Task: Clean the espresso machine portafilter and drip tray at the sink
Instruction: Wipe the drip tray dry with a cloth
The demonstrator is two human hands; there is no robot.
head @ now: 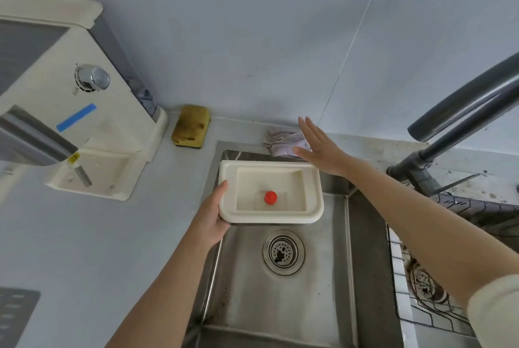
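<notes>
Drip tray [269,164] sits level above the far end of the sink [280,300], your left hand [210,215] gripping its left edge with the thumb over the rim; a red float [270,197] stands in the well. Your right hand [320,148] is spread flat and holds nothing, hovering just over the cloth [280,141] on the far ledge, near the tray's far right corner. Bring that hand to the right rim so both sides are supported; tip slowly toward the drain; then fetch the sponge [191,130] from the far-left counter — the faucet [463,111] arches in from the right.
</notes>
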